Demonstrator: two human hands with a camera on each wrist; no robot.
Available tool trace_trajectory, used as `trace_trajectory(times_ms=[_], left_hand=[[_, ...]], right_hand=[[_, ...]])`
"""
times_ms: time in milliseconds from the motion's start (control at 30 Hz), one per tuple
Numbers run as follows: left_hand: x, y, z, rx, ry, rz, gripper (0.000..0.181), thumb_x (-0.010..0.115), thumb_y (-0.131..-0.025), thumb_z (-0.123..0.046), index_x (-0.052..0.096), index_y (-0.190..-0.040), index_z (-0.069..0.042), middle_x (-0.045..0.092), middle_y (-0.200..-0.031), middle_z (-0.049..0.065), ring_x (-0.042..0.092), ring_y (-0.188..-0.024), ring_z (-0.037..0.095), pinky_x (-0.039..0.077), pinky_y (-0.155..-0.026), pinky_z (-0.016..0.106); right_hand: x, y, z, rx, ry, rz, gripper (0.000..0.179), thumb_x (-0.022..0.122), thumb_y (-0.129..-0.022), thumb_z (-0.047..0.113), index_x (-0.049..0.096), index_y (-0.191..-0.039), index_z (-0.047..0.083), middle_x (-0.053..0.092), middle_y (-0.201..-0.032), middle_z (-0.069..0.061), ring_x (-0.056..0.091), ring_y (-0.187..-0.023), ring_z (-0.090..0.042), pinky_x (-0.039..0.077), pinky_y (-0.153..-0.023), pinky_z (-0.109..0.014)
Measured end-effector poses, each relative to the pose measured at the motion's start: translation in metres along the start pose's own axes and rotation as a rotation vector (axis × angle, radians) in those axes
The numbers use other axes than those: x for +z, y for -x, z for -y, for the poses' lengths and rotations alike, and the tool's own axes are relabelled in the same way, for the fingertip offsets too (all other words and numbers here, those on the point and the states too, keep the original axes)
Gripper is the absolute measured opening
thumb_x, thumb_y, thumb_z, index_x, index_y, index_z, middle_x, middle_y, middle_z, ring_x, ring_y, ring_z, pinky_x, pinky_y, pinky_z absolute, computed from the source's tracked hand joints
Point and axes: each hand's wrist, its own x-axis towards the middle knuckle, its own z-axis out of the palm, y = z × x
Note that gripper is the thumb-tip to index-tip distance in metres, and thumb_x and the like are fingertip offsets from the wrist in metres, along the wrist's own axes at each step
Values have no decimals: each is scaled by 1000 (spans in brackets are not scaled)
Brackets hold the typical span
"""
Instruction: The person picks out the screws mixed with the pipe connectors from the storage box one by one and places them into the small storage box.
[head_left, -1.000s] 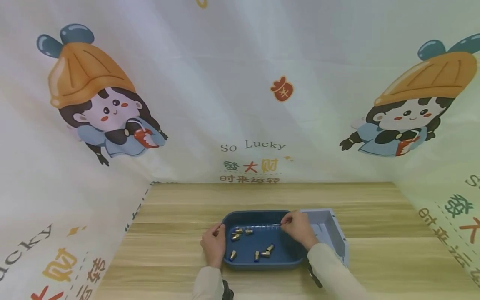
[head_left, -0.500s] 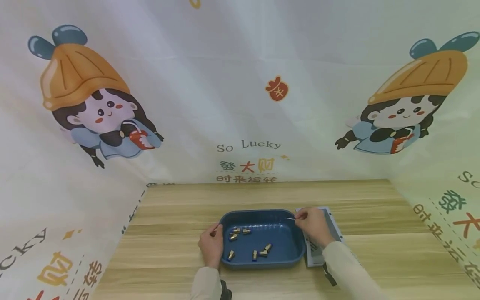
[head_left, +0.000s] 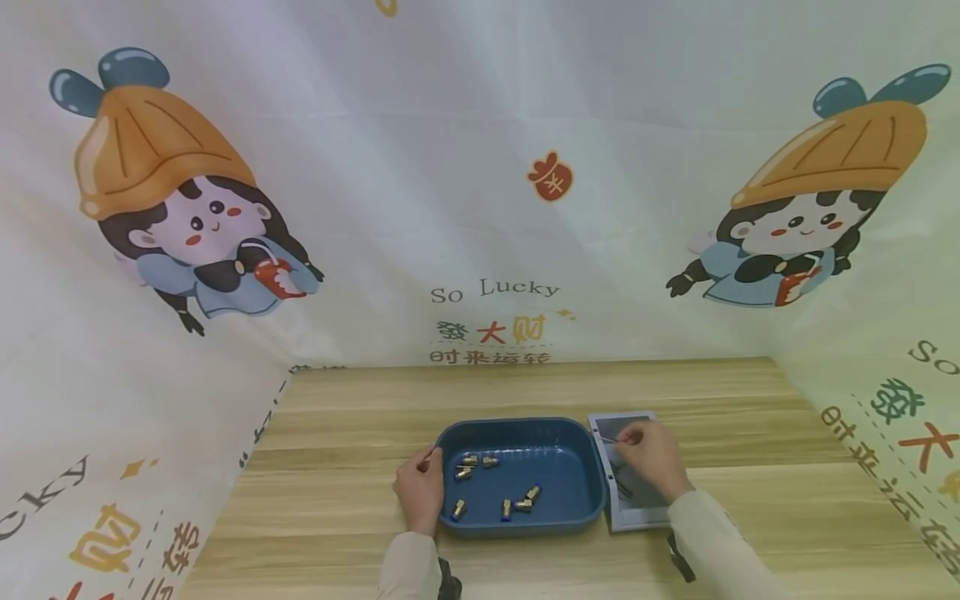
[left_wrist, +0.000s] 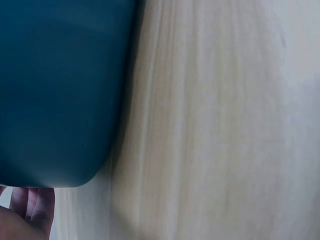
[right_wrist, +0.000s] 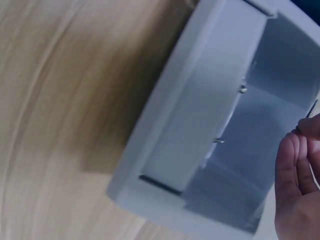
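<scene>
On the left, my left hand (head_left: 420, 487) grips the rim of a blue tray (head_left: 525, 527). In the left wrist view, fingers (left_wrist: 42, 207) lie against the tray's outer wall (left_wrist: 60, 110). Inside the tray are several brass fittings (head_left: 523, 505) with blue ends, at its left and front. My right hand (head_left: 656, 454) pinches a thin screw (head_left: 609, 439) over a grey bin (head_left: 622, 523) to the tray's right. The right wrist view shows the screw's thread (right_wrist: 312, 108) sticking out past the fingertips. A few screws (right_wrist: 218, 141) lie inside the bin.
Tray and bin stand side by side on a wood-grain table (head_left: 337, 450). Printed cloth (head_left: 480, 208) with cartoon figures hangs at the back and both sides.
My right hand has moved right with the screw, from above the blue tray to above the grey bin. My left hand stays at the tray's rim. The head view has turned slightly.
</scene>
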Motion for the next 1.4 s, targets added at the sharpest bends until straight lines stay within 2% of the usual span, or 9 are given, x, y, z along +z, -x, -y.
trace_trajectory(times_ms=[433,833,1400], left_hand=[[0,0,0,10,-5,-2,23,64,-87,-15,72,-103,-1,71,-86,19,63,-80,31,45,-73,42],[-1,0,0,7,-3,6,22,64,-88,-15,73,-103,-1,72,-84,18,63,-79,30,45,-71,41],[-2,1,-2,-6,10,7,22,65,-88,-15,72,-104,-2,72,-86,18,64,-78,29,47,-69,38]], right_hand=[[-1,3,-5,-1,19,-12,4,69,-69,-1,68,-73,-3,66,-66,-10,57,-62,-16,45,-58,-29],[4,2,-5,-3,25,-32,3,69,-71,0,69,-74,-2,67,-67,-11,60,-63,-19,47,-61,-32],[1,-7,17,-9,-14,-66,5,66,-73,0,70,-77,-2,69,-71,-12,61,-65,-18,47,-60,-27]])
